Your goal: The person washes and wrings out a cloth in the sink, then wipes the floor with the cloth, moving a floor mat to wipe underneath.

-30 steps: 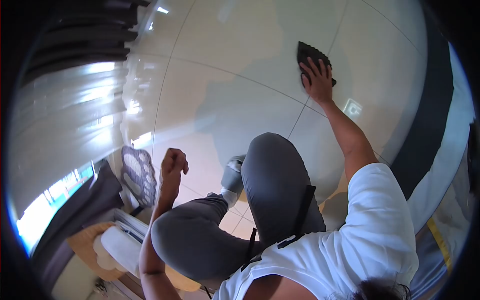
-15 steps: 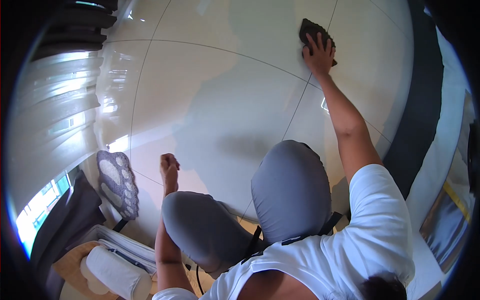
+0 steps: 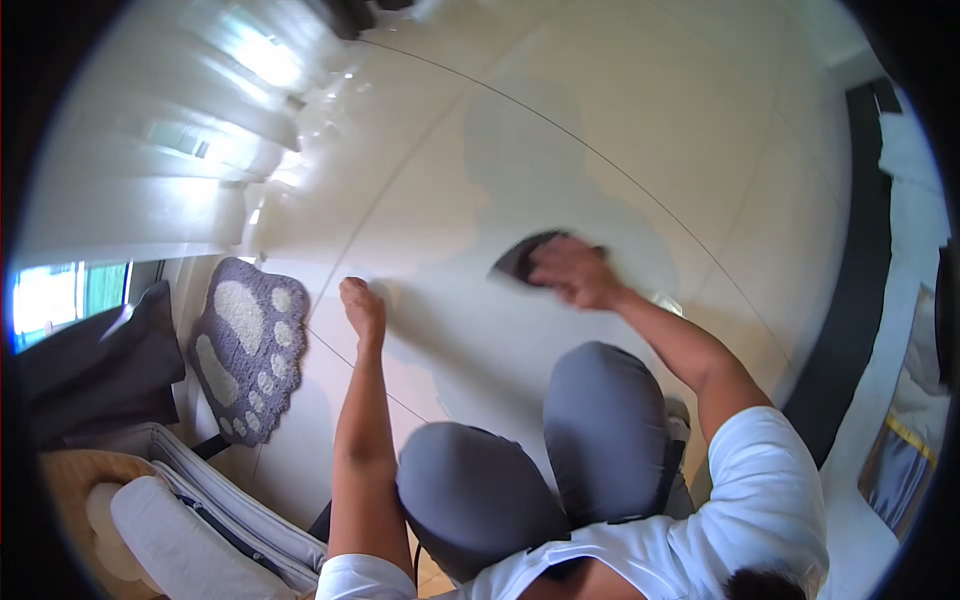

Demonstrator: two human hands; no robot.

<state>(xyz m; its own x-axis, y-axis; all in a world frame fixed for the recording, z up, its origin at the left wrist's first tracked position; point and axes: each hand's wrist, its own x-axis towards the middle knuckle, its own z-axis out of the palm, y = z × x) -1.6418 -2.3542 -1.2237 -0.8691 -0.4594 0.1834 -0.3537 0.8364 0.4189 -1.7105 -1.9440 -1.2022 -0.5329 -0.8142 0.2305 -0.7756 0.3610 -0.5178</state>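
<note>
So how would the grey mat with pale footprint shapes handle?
The mat would probably flop, as it looks like soft, tufted fabric. Its broad, flat shape makes rolling unlikely, and it might slide if pushed, since the pale tiled floor looks glossy.

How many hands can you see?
2. The right hand, a bit blurry, is on the dark pad. The left hand is loosely curled, between that pad and the foot-patterned mat in the picture. Neither hand is hidden.

Floor [image 3: 430, 150] is stretching open between curtain [image 3: 130, 220] and dark strip [image 3: 848, 300]; knees [image 3: 605, 425] are blocking the near side, mat [image 3: 250, 350] is lying leftward.
</note>
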